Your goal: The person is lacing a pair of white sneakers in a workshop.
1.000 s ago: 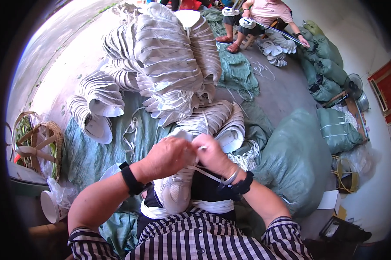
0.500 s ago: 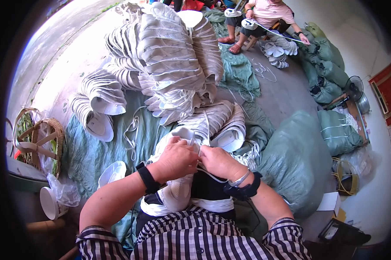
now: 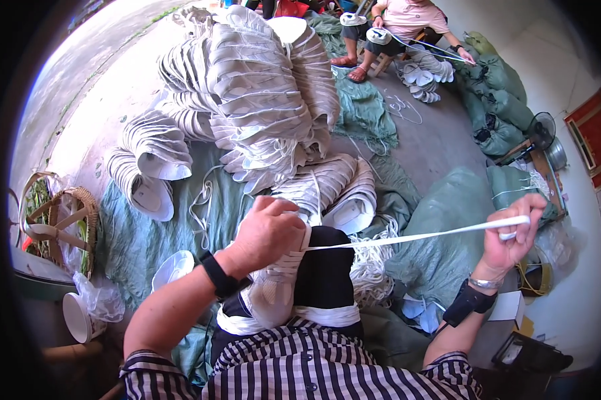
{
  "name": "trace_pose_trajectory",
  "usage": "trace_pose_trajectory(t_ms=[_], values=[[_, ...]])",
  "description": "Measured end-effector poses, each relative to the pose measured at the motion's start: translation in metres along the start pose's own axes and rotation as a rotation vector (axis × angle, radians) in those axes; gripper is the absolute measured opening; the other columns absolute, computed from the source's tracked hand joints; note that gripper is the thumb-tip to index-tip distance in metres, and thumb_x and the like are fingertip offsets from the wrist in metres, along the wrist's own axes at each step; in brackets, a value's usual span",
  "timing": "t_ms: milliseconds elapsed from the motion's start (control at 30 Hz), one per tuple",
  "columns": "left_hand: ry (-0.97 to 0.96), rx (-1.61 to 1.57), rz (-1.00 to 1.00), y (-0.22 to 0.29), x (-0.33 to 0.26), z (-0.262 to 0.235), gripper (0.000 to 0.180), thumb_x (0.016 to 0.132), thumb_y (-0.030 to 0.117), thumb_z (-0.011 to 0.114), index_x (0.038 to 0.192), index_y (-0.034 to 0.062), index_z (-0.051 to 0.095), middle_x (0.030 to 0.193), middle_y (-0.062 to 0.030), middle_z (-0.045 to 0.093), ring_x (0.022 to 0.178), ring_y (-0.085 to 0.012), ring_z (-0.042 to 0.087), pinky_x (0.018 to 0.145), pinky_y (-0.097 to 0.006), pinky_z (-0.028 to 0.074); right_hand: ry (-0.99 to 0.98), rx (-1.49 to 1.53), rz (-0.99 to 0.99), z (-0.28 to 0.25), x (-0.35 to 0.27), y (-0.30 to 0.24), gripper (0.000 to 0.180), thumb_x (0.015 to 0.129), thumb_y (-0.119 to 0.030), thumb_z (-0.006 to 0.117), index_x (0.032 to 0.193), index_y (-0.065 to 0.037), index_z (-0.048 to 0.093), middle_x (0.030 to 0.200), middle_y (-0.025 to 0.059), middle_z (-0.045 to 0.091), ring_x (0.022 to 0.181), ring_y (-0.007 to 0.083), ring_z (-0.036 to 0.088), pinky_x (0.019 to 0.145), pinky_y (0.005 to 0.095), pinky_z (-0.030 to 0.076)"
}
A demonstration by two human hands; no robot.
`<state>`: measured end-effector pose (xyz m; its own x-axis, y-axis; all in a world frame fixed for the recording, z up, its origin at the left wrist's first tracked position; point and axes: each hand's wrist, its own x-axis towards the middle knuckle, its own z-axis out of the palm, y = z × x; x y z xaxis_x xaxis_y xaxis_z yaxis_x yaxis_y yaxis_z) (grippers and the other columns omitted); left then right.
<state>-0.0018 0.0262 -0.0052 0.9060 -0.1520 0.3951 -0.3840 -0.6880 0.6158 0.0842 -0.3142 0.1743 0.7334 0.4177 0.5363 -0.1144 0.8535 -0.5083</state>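
Observation:
A white shoe upper lies on my lap, its toe toward me. My left hand is closed round its top end; the fingertips are partly hidden. From the upper's right edge a flat white shoelace runs taut to the right. My right hand, held far out to the right, is closed on that lace, which wraps round its fingers. Beyond my knees lie nested rows of white uppers. Beside my right thigh hangs a bundle of loose white laces.
A tall heap of nested uppers stands ahead. A large green sack bulges at right, near a fan. At left are a wicker basket and a white tub. A co-worker sits far off, stretching a lace.
My right hand has swung from beside my left hand out to the right, drawing the lace out straight. The left hand stays at the upper. The co-worker's lace has shifted slightly.

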Motion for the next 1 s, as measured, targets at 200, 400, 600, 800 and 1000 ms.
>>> trace_pose_trajectory(t_ms=[200, 400, 600, 800, 1000], values=[[-0.415, -0.018, 0.042, -0.02, -0.003, -0.06, 0.027, 0.073, 0.007, 0.07, 0.1, 0.007, 0.063, 0.102, -0.01, 0.058, 0.099, -0.0298, 0.055, 0.084, -0.038, 0.05, 0.186, -1.634, 0.435, -0.039, -0.017, 0.064, 0.02, 0.091, -0.011, 0.047, 0.1, -0.003, 0.064, 0.079, 0.0054, 0.065, 0.06, 0.0072, 0.052, 0.054, 0.0224, 0.042], [-0.425, 0.063, 0.042, -0.026, -0.009, -0.056, 0.026, 0.07, 0.002, 0.067, 0.095, 0.0047, 0.059, 0.101, -0.0095, 0.056, 0.101, -0.0299, 0.055, 0.085, -0.038, 0.05, -0.108, -1.188, 0.764, -0.041, -0.035, 0.201, 0.018, 0.091, -0.008, 0.052, 0.102, -0.001, 0.064, 0.074, 0.0021, 0.064, 0.064, 0.0065, 0.057, 0.059, 0.0194, 0.044], [-0.293, 0.026, 0.056, -0.03, -0.018, -0.052, 0.022, 0.067, 0.004, 0.072, 0.084, 0.0063, 0.059, 0.097, -0.0076, 0.057, 0.094, -0.0269, 0.057, 0.077, -0.035, 0.052, -0.421, -1.479, 0.605, -0.027, -0.035, 0.261, 0.011, 0.082, -0.015, 0.059, 0.09, -0.008, 0.063, 0.078, 0.0148, 0.065, 0.074, 0.0312, 0.064, 0.065, 0.0384, 0.05], [-0.247, 0.02, 0.029, -0.032, -0.022, -0.047, 0.023, 0.065, 0.006, 0.073, 0.084, 0.0072, 0.059, 0.096, -0.0073, 0.056, 0.092, -0.0264, 0.056, 0.074, -0.035, 0.052, -0.485, -1.613, 0.577, -0.028, -0.039, 0.27, 0.014, 0.083, -0.019, 0.062, 0.093, -0.01, 0.06, 0.078, 0.0134, 0.065, 0.073, 0.0319, 0.064, 0.064, 0.0372, 0.051], [-0.198, -0.031, -0.036, -0.018, -0.027, -0.041, 0.015, 0.07, 0.013, 0.073, 0.08, 0.0101, 0.062, 0.095, -0.0063, 0.054, 0.094, -0.0268, 0.053, 0.074, -0.037, 0.05, 0.073, -1.561, 0.367, -0.106, -0.021, 0.231, 0.009, 0.086, -0.014, 0.061, 0.085, -0.005, 0.059, 0.064, 0.0007, 0.058, 0.054, 0.0103, 0.056, 0.049, 0.0244, 0.044]])
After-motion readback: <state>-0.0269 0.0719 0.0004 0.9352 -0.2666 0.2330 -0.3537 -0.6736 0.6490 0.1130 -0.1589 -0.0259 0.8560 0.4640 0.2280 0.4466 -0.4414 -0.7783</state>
